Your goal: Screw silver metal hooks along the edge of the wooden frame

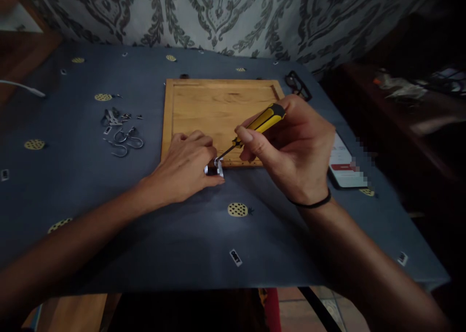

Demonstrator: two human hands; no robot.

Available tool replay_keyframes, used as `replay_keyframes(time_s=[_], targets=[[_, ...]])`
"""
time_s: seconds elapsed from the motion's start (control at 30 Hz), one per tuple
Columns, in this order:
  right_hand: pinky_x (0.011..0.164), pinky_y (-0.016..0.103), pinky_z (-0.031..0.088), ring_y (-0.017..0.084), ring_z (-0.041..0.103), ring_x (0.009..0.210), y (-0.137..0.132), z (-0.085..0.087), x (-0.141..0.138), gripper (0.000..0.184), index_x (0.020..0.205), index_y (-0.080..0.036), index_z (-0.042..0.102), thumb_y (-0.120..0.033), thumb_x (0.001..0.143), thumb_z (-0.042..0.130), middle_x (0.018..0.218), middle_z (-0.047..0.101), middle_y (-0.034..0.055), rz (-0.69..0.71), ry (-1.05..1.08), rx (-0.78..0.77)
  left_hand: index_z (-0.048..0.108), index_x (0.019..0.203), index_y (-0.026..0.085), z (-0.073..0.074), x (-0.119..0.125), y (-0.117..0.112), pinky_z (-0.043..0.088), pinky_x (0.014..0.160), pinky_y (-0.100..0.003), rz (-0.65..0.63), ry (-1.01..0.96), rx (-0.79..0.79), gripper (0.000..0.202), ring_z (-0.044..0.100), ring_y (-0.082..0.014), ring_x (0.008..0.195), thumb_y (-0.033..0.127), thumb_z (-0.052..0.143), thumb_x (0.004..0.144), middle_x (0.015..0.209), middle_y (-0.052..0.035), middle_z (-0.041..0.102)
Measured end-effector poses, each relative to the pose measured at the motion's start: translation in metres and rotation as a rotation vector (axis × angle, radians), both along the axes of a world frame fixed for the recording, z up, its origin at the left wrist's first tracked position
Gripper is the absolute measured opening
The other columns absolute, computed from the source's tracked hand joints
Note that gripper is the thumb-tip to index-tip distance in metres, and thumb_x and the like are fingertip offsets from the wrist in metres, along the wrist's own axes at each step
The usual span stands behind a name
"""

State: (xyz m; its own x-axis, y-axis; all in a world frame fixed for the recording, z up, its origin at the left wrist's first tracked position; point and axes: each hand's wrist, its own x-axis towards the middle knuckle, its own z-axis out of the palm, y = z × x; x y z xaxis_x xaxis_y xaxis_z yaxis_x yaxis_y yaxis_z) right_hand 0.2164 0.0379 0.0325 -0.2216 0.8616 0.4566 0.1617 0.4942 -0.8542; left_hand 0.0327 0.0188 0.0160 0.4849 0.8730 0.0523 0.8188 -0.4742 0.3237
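Observation:
A wooden board with a raised frame (218,111) lies on the blue tablecloth. At its near edge, my left hand (185,162) pinches a small shiny metal bracket (220,169) between thumb and fingers. My right hand (298,147) grips a yellow and black screwdriver (264,121), tilted down to the left. Its tip meets the bracket, or comes very close to it; any screw there is too small to make out. A dark band circles my right wrist.
Left of the board lie metal hooks (127,140) and a pile of small metal parts (113,117). Eyeglasses (297,85) rest beyond the board's far right corner. A phone (345,164) sits right of my right hand. A white cable (24,87) reaches in at the left.

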Motion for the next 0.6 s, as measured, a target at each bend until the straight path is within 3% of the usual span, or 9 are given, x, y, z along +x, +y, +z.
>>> replay_keyframes(time_s=[0.17,0.23,0.33,0.47,0.6], targets=[[0.056,0.027,0.059,0.011,0.067,0.058,0.001,0.006,0.003,0.028,0.099,-0.028,0.067,-0.045,0.082,0.081,0.09,0.072,-0.003,0.109,0.011,0.009,0.07,0.089,0.017,-0.001,-0.001,0.0,0.037,0.09,-0.044,0.001,-0.003,0.018,0.027,0.057,-0.0294,0.106,0.044,0.075,0.087,0.096,-0.0055,0.066],[0.056,0.027,0.06,0.01,0.068,0.059,0.003,0.007,0.006,0.024,0.097,-0.026,0.069,-0.045,0.085,0.078,0.097,0.074,-0.0006,0.148,-0.013,0.015,0.07,0.089,0.017,-0.001,-0.001,0.0,0.038,0.09,-0.044,-0.002,0.001,0.015,0.028,0.057,-0.0293,0.106,0.044,0.074,0.087,0.095,-0.0056,0.066],[0.047,0.026,0.057,0.01,0.065,0.052,0.007,0.006,0.005,0.028,0.081,-0.024,0.064,-0.045,0.08,0.083,0.087,0.074,-0.0022,0.147,0.024,0.017,0.07,0.088,0.017,-0.001,-0.001,0.001,0.038,0.089,-0.043,0.0,0.003,0.007,0.028,0.057,-0.0294,0.105,0.045,0.075,0.087,0.094,-0.0058,0.066],[0.038,0.024,0.05,0.011,0.06,0.044,0.008,0.003,-0.002,0.049,0.071,-0.024,0.046,-0.044,0.07,0.091,0.07,0.069,-0.0053,0.094,0.093,0.033,0.07,0.089,0.017,0.0,0.0,0.001,0.036,0.089,-0.044,-0.005,-0.002,0.007,0.028,0.056,-0.0298,0.106,0.044,0.075,0.086,0.097,-0.0064,0.067],[0.04,0.024,0.045,0.009,0.057,0.046,0.0,0.004,-0.005,0.042,0.077,-0.026,0.045,-0.044,0.08,0.084,0.071,0.066,-0.0068,-0.115,0.156,0.215,0.069,0.085,0.017,-0.001,-0.002,0.0,0.036,0.087,-0.043,-0.005,-0.009,0.013,0.029,0.056,-0.029,0.104,0.045,0.074,0.087,0.095,-0.0063,0.066]])
